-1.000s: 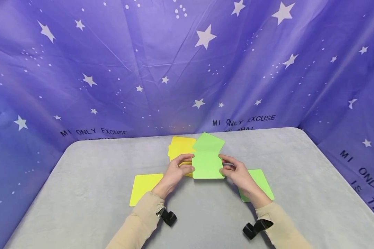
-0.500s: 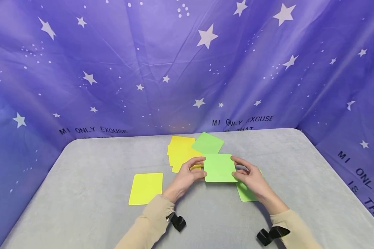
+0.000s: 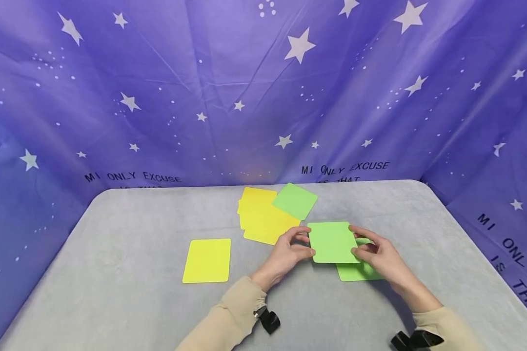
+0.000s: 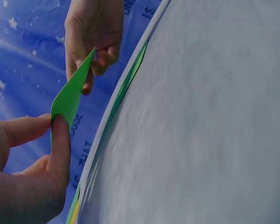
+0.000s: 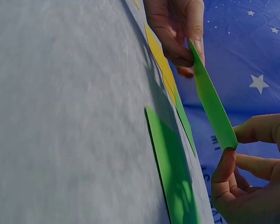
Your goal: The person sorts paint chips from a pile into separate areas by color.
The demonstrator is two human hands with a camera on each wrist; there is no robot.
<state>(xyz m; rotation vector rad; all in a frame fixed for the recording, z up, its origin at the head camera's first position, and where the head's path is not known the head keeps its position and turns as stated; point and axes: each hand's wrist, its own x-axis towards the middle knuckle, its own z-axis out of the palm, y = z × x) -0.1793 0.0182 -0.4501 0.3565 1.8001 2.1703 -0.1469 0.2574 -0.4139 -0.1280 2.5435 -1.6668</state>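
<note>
Between both hands a square green card (image 3: 333,243) with rounded corners is held above the table. My left hand (image 3: 284,254) pinches its left edge between thumb and fingers, and my right hand (image 3: 385,261) pinches the right edge. In both wrist views the card (image 5: 213,105) shows as thin and raised off the surface. Below it, partly covered by the held card and the right hand, lies another green card (image 3: 355,273). Its shadowed face (image 5: 172,168) is plain in the right wrist view.
Beyond the hands lie several overlapping yellow cards (image 3: 268,222), with a green card (image 3: 296,201) against their right side. A single yellow card (image 3: 207,261) lies at left on the grey table (image 3: 127,292). A purple starry curtain (image 3: 228,63) stands behind.
Both hands have carried the green card rightward, from in front of the far cards to over the green card at right. More of the yellow cards shows now.
</note>
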